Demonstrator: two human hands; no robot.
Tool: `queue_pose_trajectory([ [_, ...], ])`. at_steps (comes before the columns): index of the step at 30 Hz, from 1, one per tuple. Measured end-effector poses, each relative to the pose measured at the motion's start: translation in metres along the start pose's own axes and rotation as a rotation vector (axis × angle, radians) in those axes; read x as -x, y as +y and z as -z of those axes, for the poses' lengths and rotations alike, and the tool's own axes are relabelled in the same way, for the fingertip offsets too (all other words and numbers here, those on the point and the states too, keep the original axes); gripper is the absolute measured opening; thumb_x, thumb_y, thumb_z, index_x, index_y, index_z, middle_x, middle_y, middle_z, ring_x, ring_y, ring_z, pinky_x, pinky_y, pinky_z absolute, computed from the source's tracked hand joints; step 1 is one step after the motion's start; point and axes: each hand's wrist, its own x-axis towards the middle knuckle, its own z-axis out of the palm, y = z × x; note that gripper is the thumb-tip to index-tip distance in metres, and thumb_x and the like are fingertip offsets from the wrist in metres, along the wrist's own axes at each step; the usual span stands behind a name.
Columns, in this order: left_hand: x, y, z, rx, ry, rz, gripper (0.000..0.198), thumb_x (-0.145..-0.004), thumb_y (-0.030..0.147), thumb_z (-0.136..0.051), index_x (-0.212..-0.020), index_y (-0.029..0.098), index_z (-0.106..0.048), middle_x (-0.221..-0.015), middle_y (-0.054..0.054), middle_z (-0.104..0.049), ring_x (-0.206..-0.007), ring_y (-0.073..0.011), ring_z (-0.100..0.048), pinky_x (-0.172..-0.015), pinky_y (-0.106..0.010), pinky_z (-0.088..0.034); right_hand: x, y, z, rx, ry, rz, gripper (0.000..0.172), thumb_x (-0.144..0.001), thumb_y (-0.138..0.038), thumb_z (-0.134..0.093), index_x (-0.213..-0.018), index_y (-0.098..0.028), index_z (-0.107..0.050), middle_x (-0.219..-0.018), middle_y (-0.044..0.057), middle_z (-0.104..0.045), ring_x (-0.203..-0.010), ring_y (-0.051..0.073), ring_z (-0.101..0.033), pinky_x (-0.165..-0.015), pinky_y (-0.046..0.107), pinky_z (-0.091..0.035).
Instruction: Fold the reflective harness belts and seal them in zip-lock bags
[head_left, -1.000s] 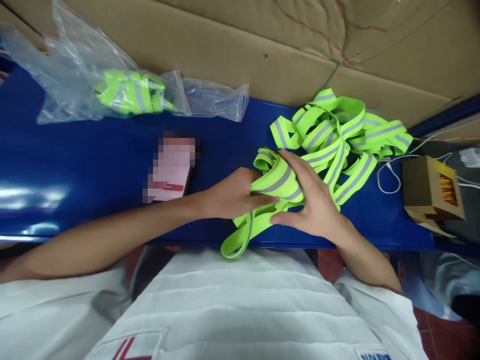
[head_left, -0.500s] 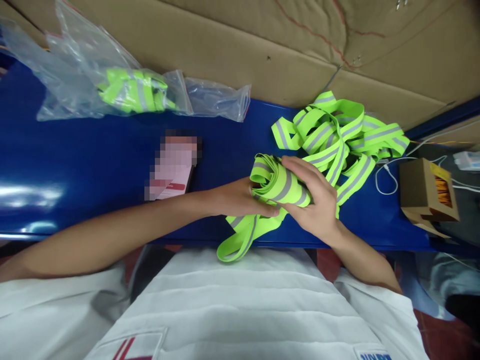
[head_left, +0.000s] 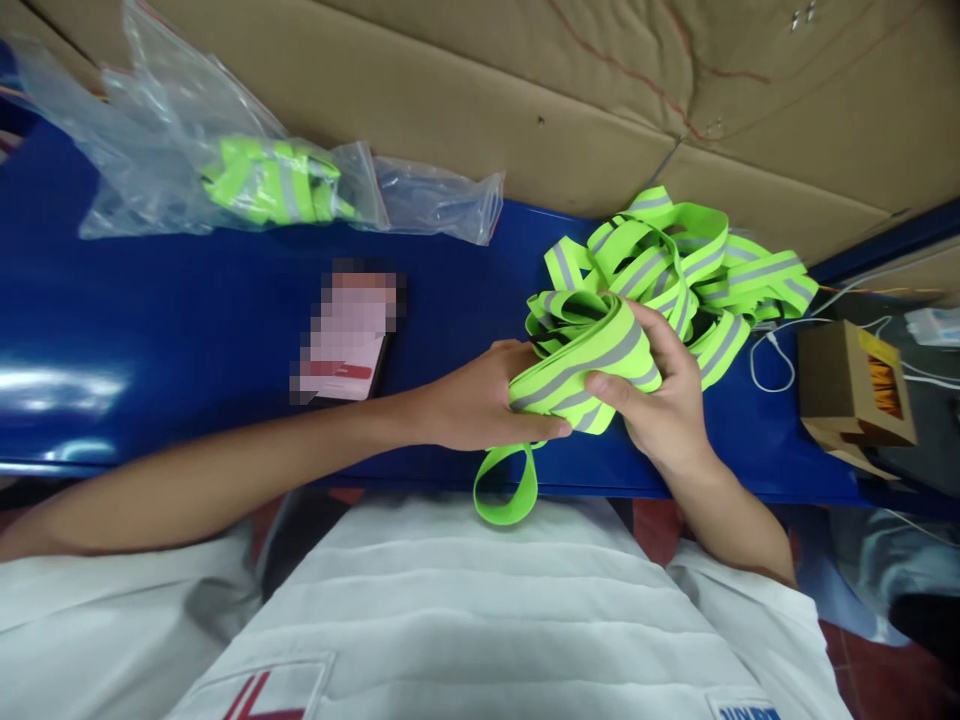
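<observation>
Folded bundle of neon-green reflective strap [head_left: 581, 370] held above the near edge of the blue tabletop [head_left: 150, 330], left hand [head_left: 480, 400] and right hand [head_left: 667, 400] each in a closed grip on it, one loop hanging down, loose strap pile [head_left: 675, 255] just beyond, bagged straps [head_left: 274, 185] far left, small cardboard box [head_left: 851, 385] right.

Open blue table [head_left: 150, 330] at 9 o'clock of the hands, broken only by a flat card [head_left: 346, 335]. Blocked at 1 o'clock by loose strap pile [head_left: 675, 255], at 3 o'clock by small box [head_left: 851, 385] and white cable [head_left: 772, 345]. Bagged straps [head_left: 270, 185] at 10 o'clock, cardboard wall [head_left: 525, 90] closing off 12 o'clock.
</observation>
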Motion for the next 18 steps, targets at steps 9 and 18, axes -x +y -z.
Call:
queue_pose_trajectory([
  [9,0.001,-0.007,0.0,0.174,-0.075,0.171,0.022,-0.081,0.034,-0.077,-0.086,0.014,-0.068,-0.074,0.001,-0.069,-0.064,-0.0111,-0.061,-0.057,-0.02,-0.049,0.0,-0.009,-0.001,0.103,0.086,0.119,0.057,-0.079,-0.047,-0.087,-0.131,-0.034,-0.067,-0.128,0.001,-0.073,-0.119,0.029,-0.07,-0.103,0.047,-0.061],
  [18,-0.002,-0.007,0.011,0.166,-0.202,0.059,0.047,-0.081,0.047,-0.081,-0.114,0.017,-0.067,-0.093,-0.003,-0.073,-0.081,-0.0156,-0.066,-0.071,-0.025,-0.054,0.0,0.006,0.013,-0.104,0.157,-0.023,0.053,-0.084,-0.059,-0.079,-0.129,-0.035,-0.066,-0.121,0.003,-0.075,-0.113,0.032,-0.073,-0.099,0.054,-0.061],
])
